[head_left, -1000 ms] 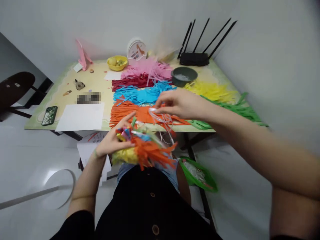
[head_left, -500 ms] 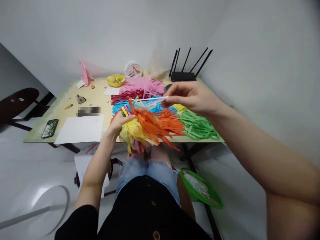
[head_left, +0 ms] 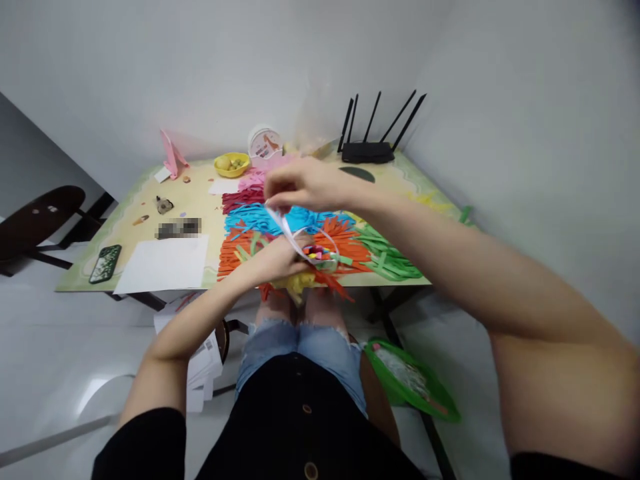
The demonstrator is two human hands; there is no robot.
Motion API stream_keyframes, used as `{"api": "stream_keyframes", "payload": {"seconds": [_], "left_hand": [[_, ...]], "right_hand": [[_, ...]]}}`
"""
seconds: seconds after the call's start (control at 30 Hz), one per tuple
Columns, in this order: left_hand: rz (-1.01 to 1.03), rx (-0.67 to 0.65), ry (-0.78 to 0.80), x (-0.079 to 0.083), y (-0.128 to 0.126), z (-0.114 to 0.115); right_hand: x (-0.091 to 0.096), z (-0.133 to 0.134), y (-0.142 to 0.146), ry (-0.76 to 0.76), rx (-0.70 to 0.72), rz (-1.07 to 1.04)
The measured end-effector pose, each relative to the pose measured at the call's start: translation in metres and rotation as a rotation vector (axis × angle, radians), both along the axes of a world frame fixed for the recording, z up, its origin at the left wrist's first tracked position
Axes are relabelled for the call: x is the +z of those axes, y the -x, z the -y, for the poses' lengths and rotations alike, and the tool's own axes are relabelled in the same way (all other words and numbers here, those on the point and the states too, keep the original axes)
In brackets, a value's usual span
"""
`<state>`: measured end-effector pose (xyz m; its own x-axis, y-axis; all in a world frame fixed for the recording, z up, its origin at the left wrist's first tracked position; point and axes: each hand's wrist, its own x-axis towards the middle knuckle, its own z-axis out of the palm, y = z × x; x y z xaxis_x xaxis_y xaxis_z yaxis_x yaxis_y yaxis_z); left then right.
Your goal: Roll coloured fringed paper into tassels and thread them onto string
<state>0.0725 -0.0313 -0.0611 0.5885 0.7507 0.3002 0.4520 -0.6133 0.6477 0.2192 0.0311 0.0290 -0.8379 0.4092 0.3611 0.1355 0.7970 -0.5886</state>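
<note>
My left hand (head_left: 287, 257) is closed around a bundle of mixed coloured paper strips (head_left: 300, 281), whose ends hang past the table's front edge. The bundle's gathered end points right, showing several colours. Between the thumb and fingers of my right hand (head_left: 290, 185) is a white ribbon (head_left: 285, 227), which slants down to the bundle and loops around near its end. Under both hands lie rows of strips: blue strips (head_left: 245, 219), orange strips (head_left: 233, 253), dark red strips (head_left: 237, 200), pink strips (head_left: 253, 179) and green strips (head_left: 390, 253).
A black router (head_left: 367, 153) stands at the back right; a yellow bowl (head_left: 233, 165) and a white tub (head_left: 265, 145) stand at the back. Left are a phone (head_left: 105, 263), white paper (head_left: 163, 263) and a pink stand (head_left: 173, 157). A green bin (head_left: 415, 383) is below right.
My right hand has swung left across the bundle, carrying the ribbon. My left hand has moved right and turned the bundle, so its gathered end now faces right.
</note>
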Motion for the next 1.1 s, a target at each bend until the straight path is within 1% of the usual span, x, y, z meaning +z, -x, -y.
{"api": "stream_keyframes", "payload": {"seconds": [0.03,0.1,0.13,0.17,0.2,0.23,0.3,0.37,0.43,0.47,0.5,0.53,0.57,0.6,0.63,0.7,0.73,0.77,0.8,0.83,0.9,0.97,1.0,1.03,1.07,1.1], "left_hand": [[0.032,0.001,0.015,0.002,0.003,0.006],[0.17,0.08,0.064,0.005,0.013,0.014],[0.252,0.151,0.105,0.005,0.019,0.014],[0.324,0.223,0.159,0.006,0.024,0.014],[0.386,0.287,0.22,0.005,0.029,0.012],[0.446,0.345,0.277,0.004,0.033,0.01],[0.564,0.428,0.362,0.001,0.038,0.005],[0.638,0.445,0.421,-0.004,0.041,0.0],[0.612,0.442,0.448,-0.008,0.04,-0.005],[0.555,0.447,0.413,-0.009,0.039,-0.007],[0.472,0.458,0.337,-0.009,0.036,-0.01],[0.366,0.471,0.233,-0.009,0.033,-0.011],[0.248,0.486,0.117,-0.008,0.029,-0.012],[0.135,0.496,0.011,-0.007,0.025,-0.012],[0.036,0.485,-0.068,-0.005,0.022,-0.01],[-0.075,0.404,-0.136,-0.001,0.019,-0.005],[-0.067,0.359,-0.136,0.001,0.021,-0.002],[-0.01,0.322,-0.115,0.003,0.023,0.001],[0.087,0.306,-0.074,0.003,0.027,0.004],[0.215,0.317,-0.021,0.003,0.031,0.006],[0.48,0.375,0.093,-0.002,0.039,0.005],[0.662,0.438,0.194,-0.01,0.046,0.0],[0.72,0.476,0.229,-0.014,0.051,-0.005],[0.765,0.516,0.246,-0.018,0.056,-0.01],[0.8,0.561,0.237,-0.02,0.063,-0.016],[0.821,0.612,0.194,-0.022,0.071,-0.022]], "right_hand": [[-0.008,-0.011,-0.008,0.101,-0.035,-0.049],[-0.028,-0.022,-0.025,0.269,-0.091,-0.128],[-0.039,-0.021,-0.032,0.316,-0.123,-0.154],[-0.049,-0.018,-0.038,0.327,-0.167,-0.175],[-0.058,-0.012,-0.044,0.303,-0.216,-0.178],[-0.065,-0.005,-0.048,0.241,-0.26,-0.167],[-0.074,0.012,-0.054,0.028,-0.315,-0.116],[-0.074,0.028,-0.057,-0.237,-0.296,-0.036],[-0.067,0.043,-0.056,-0.49,-0.218,0.083],[-0.061,0.049,-0.052,-0.593,-0.168,0.154],[-0.054,0.053,-0.048,-0.674,-0.118,0.218],[-0.045,0.055,-0.042,-0.729,-0.075,0.268],[-0.037,0.055,-0.036,-0.753,-0.044,0.297],[-0.029,0.051,-0.03,-0.744,-0.021,0.302],[-0.022,0.045,-0.025,-0.705,-0.006,0.289],[-0.015,0.026,-0.02,-0.573,-0.004,0.207],[-0.016,0.017,-0.019,-0.488,-0.024,0.15],[-0.02,0.008,-0.019,-0.395,-0.059,0.084],[-0.027,0.002,-0.018,-0.3,-0.101,0.015],[-0.036,-0.001,-0.015,-0.206,-0.145,-0.052],[-0.058,-0.001,-0.004,-0.028,-0.218,-0.184],[-0.079,0.003,0.015,0.107,-0.256,-0.306],[-0.086,0.004,0.026,0.137,-0.264,-0.358],[-0.092,0.004,0.037,0.125,-0.259,-0.39],[-0.096,0.001,0.048,0.096,-0.237,-0.399],[-0.098,-0.003,0.059,0.003,-0.203,-0.384]]}}
